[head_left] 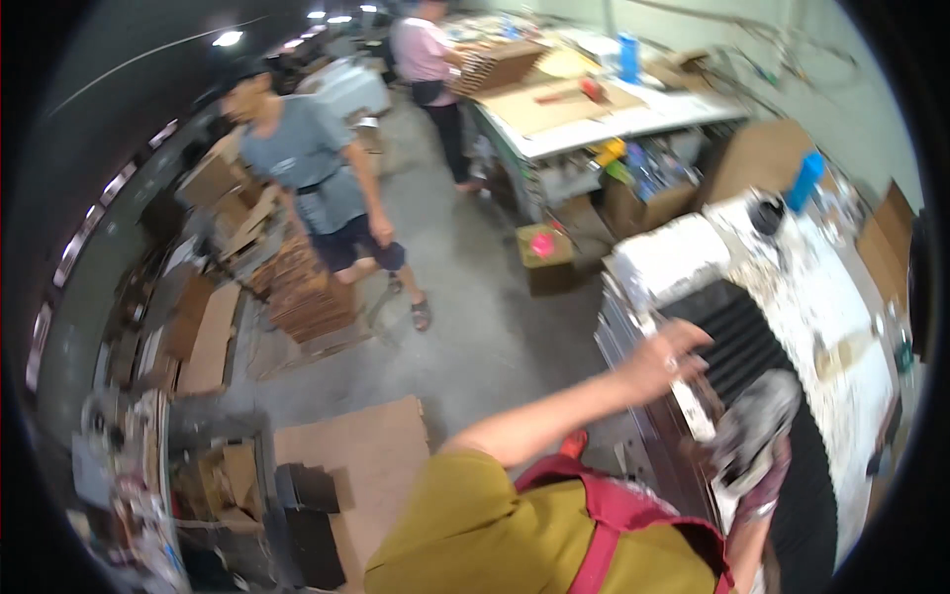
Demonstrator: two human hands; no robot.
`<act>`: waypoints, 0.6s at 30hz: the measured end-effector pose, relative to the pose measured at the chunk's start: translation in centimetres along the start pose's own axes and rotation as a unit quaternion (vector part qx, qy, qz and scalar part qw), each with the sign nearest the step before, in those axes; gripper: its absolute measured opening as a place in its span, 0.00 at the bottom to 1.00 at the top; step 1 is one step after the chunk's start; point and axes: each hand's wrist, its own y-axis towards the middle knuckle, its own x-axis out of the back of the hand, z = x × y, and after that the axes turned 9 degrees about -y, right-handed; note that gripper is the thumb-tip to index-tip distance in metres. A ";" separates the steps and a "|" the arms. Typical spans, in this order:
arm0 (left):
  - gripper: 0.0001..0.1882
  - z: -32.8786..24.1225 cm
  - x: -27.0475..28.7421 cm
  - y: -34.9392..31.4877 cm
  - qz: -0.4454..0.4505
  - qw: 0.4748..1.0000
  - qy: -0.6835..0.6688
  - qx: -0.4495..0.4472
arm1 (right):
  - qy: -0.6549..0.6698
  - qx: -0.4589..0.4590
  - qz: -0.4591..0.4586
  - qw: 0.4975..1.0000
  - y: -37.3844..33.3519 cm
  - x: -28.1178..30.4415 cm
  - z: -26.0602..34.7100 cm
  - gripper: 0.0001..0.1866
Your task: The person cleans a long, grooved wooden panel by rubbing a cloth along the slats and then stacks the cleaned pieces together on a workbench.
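L hand (661, 358): grip loose, fingers apart & half curled, nothing seen in it; by L edge of sheet (730, 332), contact unclear (blur)
R hand (767, 485): grip wrapped round rag (757, 421)
Rag: grey, crumpled, over sheet
Sheet: black, ribbed, lengthwise on desk (846, 287)
Desk: white, stained, w/ white bundle (678, 259) & blue bottle (806, 183) twd far end
Co-workers: 2, 1 in grey top (319, 163), 1 in pink top (424, 51) nr far desk (539, 147)
Floor: cardboard (371, 436) to L
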 end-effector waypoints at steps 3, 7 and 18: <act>0.22 3.5 4.3 -2.3 -0.072 0.979 0.006 0.188 | 0.061 0.071 -0.064 0.994 0.7 4.5 5.9 0.27; 0.34 11.5 7.6 -6.5 -0.038 0.973 0.095 0.205 | 0.025 0.095 -0.141 0.985 5.5 6.7 10.2 0.27; 0.58 15.8 1.0 0.7 0.172 0.971 0.141 0.092 | -0.737 0.314 -0.019 0.599 20.7 -6.4 6.7 0.25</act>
